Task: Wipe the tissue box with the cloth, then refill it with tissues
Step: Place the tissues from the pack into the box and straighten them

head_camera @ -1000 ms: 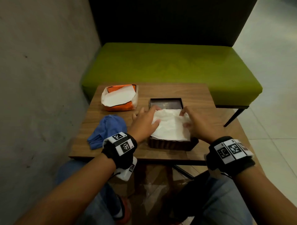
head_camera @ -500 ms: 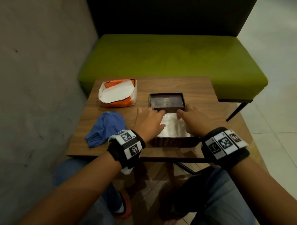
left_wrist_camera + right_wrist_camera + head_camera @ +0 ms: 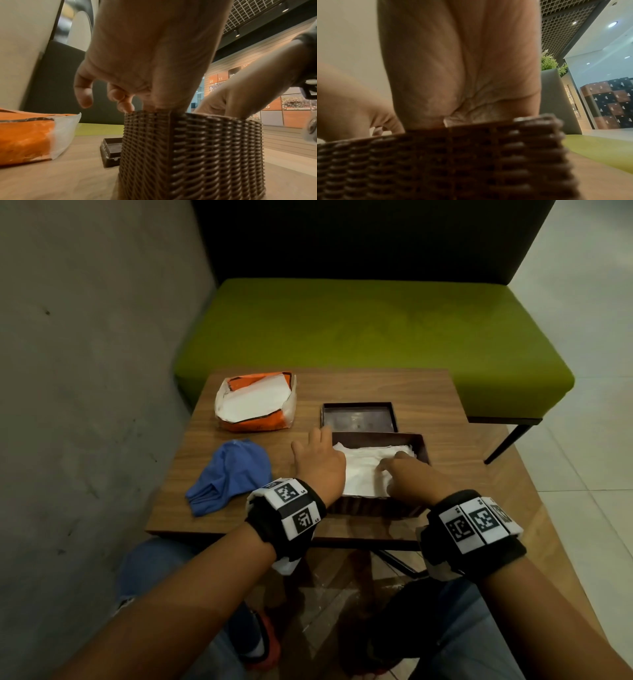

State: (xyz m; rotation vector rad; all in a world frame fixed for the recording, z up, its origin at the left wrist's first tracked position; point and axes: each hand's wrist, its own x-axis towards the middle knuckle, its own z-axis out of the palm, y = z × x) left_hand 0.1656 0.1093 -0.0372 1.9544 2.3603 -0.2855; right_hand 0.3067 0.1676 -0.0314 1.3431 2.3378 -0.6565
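**Both hands in the woven box**

The brown woven tissue box (image 3: 376, 506) sits at the counter's (image 3: 342, 385) near edge, white tissues (image 3: 363, 470) inside. My left hand (image 3: 318, 463) rests over its left rim, fingers loosely spread, holding nothing. My right hand (image 3: 407, 477) presses flat on the tissues, fingers extended. The blue cloth (image 3: 229, 474) lies left; the lid (image 3: 358, 419) lies just behind the box.
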